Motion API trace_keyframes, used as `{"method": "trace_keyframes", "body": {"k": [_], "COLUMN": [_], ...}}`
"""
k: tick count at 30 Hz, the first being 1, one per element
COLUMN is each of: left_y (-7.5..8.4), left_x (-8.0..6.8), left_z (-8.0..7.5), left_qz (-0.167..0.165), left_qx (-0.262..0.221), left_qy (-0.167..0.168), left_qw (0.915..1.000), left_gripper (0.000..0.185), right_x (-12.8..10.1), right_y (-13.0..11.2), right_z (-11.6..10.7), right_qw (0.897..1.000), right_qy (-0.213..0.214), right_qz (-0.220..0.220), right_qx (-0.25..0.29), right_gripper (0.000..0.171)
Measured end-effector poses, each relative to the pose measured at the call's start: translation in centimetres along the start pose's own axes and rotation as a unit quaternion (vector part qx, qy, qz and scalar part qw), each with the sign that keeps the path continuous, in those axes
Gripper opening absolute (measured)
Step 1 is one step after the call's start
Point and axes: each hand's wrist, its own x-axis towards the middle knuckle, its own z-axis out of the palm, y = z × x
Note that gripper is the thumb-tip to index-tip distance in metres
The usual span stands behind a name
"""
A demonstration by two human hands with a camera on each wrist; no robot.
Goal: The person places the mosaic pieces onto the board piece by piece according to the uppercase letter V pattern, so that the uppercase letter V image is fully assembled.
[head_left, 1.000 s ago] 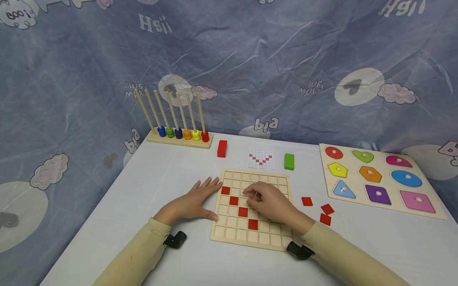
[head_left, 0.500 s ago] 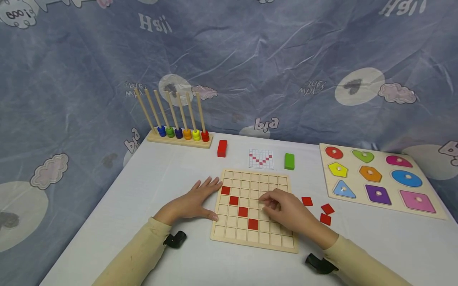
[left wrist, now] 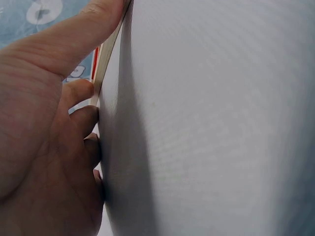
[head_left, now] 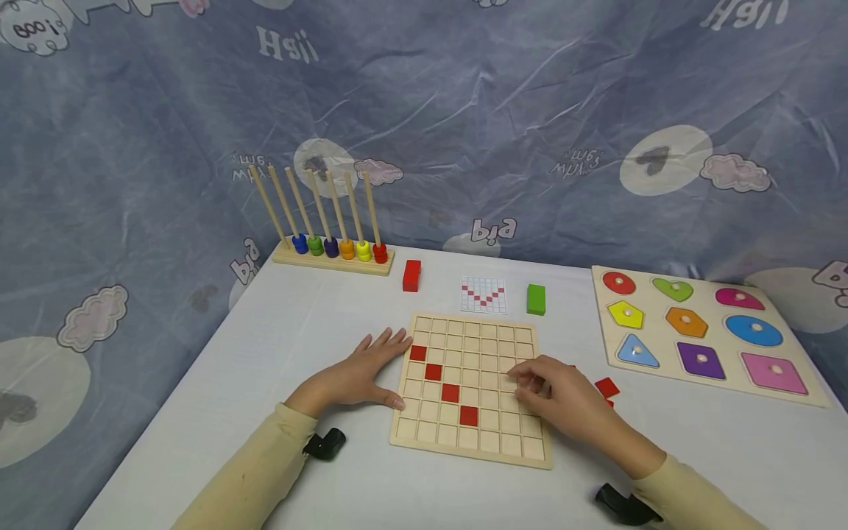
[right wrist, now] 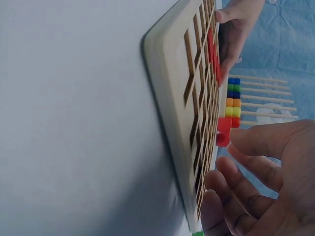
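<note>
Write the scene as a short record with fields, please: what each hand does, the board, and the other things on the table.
left hand: lies flat, fingers straight, against the left edge of the grid board
right hand: over the board's right side, fingers loosely curled, holds nothing visible
red tiles on board: four, in a diagonal line
loose red tiles: on the table, right of the board, partly hidden by the right hand
pattern card: behind the board
other things: red block, green block, bead rack, shape puzzle
</note>
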Motion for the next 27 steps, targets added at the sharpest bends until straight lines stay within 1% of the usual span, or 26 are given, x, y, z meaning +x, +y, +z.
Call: {"method": "trace_keyframes", "body": {"k": [4,11,16,20,27], "left_y": [0.0,0.0,-0.2,-0.2,-0.1], "left_x": [0.0,0.1,0.1,0.1,0.0], "left_z": [0.0,0.0,0.0,0.0,0.0], "left_qz": [-0.003,-0.003,0.002,0.004,0.001], "left_qx": [-0.001,0.002,0.005,0.004,0.003], "left_qy": [-0.001,-0.004,-0.002,0.0,0.0], "left_qw": [1.0,1.0,1.0,1.0,1.0], "left_gripper": [0.111,0.11,0.11,0.11,0.11], "right_x": [-0.3,-0.9,-1.2,-1.2,-1.2], "right_y": [0.9,3.0,4.3,5.2,6.8], "right_z": [-0.6,-1.7,-2.5,-2.9,-3.1], "right_qw": [1.0,0.998,0.997,0.996,0.995], "right_qy": [0.018,0.037,0.049,0.047,0.034], "right_qz": [-0.015,0.008,0.013,0.023,0.041], "right_qx": [-0.008,-0.045,-0.055,-0.068,-0.084], "right_gripper": [0.023,0.025,0.029,0.033,0.033]}}
